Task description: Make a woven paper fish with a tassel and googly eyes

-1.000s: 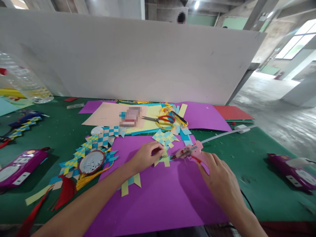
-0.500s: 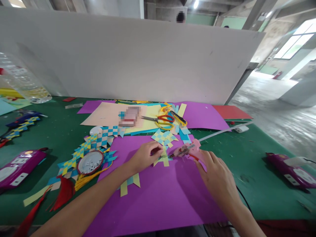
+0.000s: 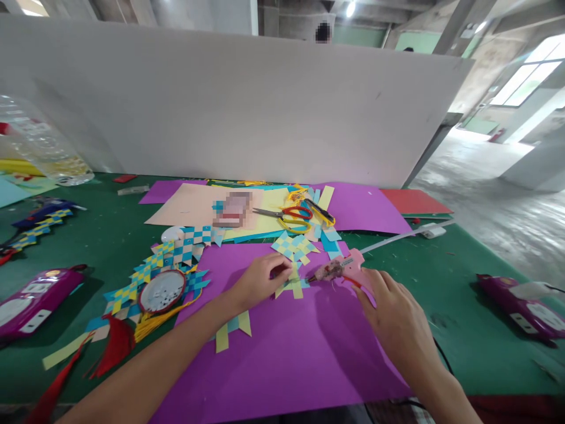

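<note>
My left hand (image 3: pixel 265 277) is closed in a pinch at the left edge of a small woven paper piece (image 3: pixel 295 285) in yellow and light blue, lying on the purple sheet (image 3: pixel 282 359). My right hand (image 3: pixel 391 300) is wrapped round the handle of a pink glue gun (image 3: pixel 348 268). Its nozzle points left, just right of the woven piece, and a clear glue stick (image 3: pixel 397 235) sticks out of its back. Behind the pinch lies a woven blue and yellow diamond (image 3: pixel 293 242). Another woven piece (image 3: pixel 233 331) is partly under my left forearm.
Scissors (image 3: pixel 282 218) and a yellow cutter (image 3: pixel 321 212) lie on paper sheets behind. A round dish (image 3: pixel 162 291), woven strips and tassels (image 3: pixel 117 344) are at left. Purple power strips (image 3: pixel 39 300) stand at both sides. A white board (image 3: pixel 229 106) rises behind the green table (image 3: pixel 459 265).
My right hand and the glue gun have shifted slightly right, so the nozzle is farther from the woven piece. My left hand has stayed in place.
</note>
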Tool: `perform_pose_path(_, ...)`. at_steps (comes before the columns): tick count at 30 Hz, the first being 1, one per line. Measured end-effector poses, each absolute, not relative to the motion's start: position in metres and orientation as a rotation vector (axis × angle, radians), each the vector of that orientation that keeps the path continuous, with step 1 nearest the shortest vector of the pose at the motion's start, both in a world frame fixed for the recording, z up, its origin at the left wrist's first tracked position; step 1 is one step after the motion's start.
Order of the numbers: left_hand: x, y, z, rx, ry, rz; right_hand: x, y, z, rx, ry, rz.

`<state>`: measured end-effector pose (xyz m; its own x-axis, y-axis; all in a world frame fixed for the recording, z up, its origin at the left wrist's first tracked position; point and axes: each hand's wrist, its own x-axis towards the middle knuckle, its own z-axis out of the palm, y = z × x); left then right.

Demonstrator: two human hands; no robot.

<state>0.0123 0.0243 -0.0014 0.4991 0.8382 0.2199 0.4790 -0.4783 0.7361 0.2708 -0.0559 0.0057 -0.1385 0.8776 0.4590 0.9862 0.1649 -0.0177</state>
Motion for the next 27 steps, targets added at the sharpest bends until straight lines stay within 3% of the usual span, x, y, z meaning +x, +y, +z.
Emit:
perform_pose_path(16,0.012,0.025,0.001,2.121,1.080,0.753,0.268,-0.064,0.006,-1.750,-2.044,-0.217)
perform_pose_path(27,0.012,0.025,0.001,2.111,1.083,0.748,0.258,-0.065,0.006,-1.663,-2.104,-0.328)
